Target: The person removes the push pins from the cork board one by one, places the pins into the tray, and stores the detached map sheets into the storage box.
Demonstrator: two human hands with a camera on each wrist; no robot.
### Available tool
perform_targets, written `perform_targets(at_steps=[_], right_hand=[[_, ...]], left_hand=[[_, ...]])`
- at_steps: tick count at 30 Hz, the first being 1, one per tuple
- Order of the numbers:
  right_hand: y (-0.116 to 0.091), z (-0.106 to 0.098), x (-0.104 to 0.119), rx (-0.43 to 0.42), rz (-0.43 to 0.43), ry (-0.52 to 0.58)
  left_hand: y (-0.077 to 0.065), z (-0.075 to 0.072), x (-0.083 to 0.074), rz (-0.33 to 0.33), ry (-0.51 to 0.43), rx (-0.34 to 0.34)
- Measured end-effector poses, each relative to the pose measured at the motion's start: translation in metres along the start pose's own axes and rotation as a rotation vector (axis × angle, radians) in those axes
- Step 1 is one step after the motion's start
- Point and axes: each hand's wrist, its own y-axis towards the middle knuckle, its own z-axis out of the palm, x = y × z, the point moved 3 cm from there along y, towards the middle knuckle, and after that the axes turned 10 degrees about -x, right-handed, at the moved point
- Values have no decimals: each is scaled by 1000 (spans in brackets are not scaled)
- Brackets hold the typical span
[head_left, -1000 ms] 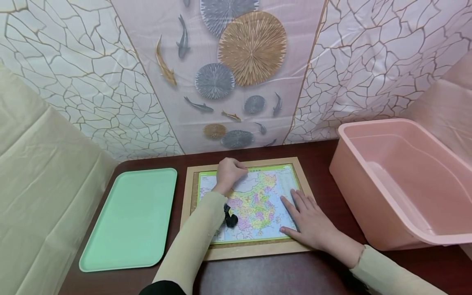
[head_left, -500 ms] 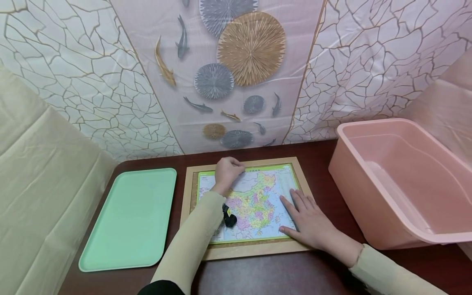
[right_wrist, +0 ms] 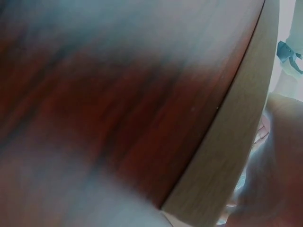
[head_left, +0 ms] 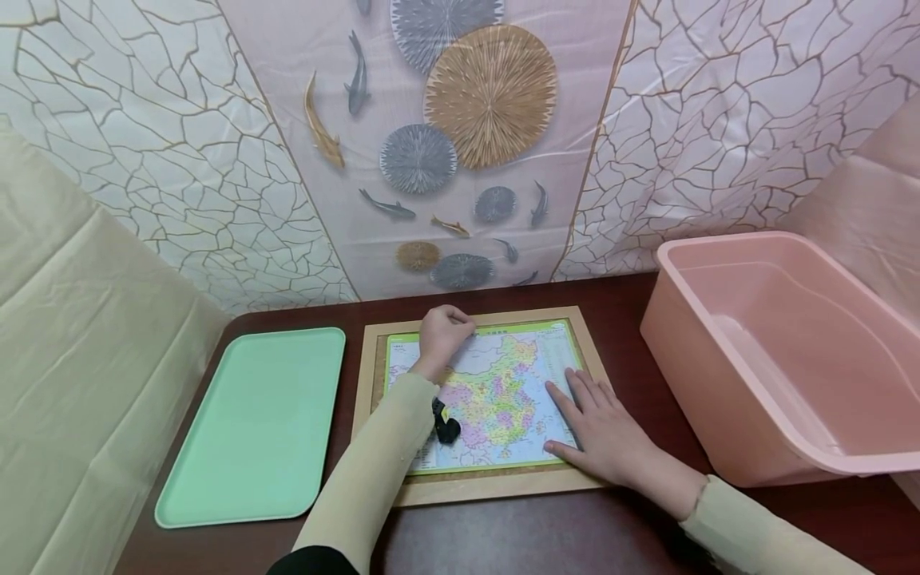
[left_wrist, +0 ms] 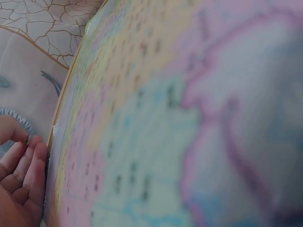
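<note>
A map (head_left: pixel 496 399) with a green border lies on a board with a light wooden frame (head_left: pixel 496 491). My left hand (head_left: pixel 442 339) is over the map's top edge, thumb and index finger brought together. Between those fingertips, the left wrist view shows a tiny dark, brass-toned thing (left_wrist: pixel 27 141), too small to tell its kind. My right hand (head_left: pixel 607 431) rests palm down with spread fingers on the map's right side and the frame. In the right wrist view, the frame's edge (right_wrist: pixel 222 142) runs beside that hand. My left forearm hides part of the map's left side.
A green tray (head_left: pixel 259 423) lies to the left of the frame on the dark red-brown table (head_left: pixel 517 535). On the right stands a deep pink tub (head_left: pixel 719 383). Behind the table hangs a patterned cloth (head_left: pixel 460 200). A black wrist strap (head_left: pixel 447 427) shows by my left sleeve.
My left hand has shifted very slightly left along the map's top edge, its fingertips still together. The right hand, the map and the frame look the same.
</note>
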Motion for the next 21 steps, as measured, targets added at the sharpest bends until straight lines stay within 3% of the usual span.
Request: perform_targets(at_steps=[14,21], right_hand=[[-1,1,-1,0,-2,5],[-1,1,-2,-4,-3,0]], left_hand=[[-6,-5,-1,-66,-127,51],[-4,-6,-2,-38,-141,60]])
